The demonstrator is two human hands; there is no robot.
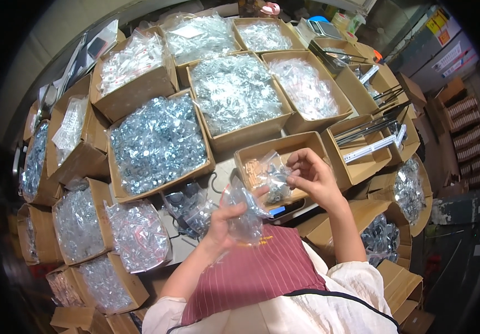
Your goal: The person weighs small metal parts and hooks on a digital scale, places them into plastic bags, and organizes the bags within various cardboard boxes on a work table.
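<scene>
My left hand point(224, 224) is closed round a crumpled clear plastic bag point(245, 222), which hangs in front of the maroon striped apron. To its right, my right hand point(313, 177) has thumb and fingers pinched at the edge of a small clear bag point(277, 185) with dark metal pieces inside. This small bag is over a low cardboard box point(315, 143), in which small light-brown wooden dowels point(255, 171) show at the left. Whether the two bags touch is hard to see.
Open cardboard boxes of bagged hardware surround me, among them one with bluish metal parts point(156, 146) and one with silvery bags point(237, 92). Black rods point(362, 131) and white rails point(370, 148) stick out of boxes at the right. Dark bagged parts point(187, 206) lie beside my left hand.
</scene>
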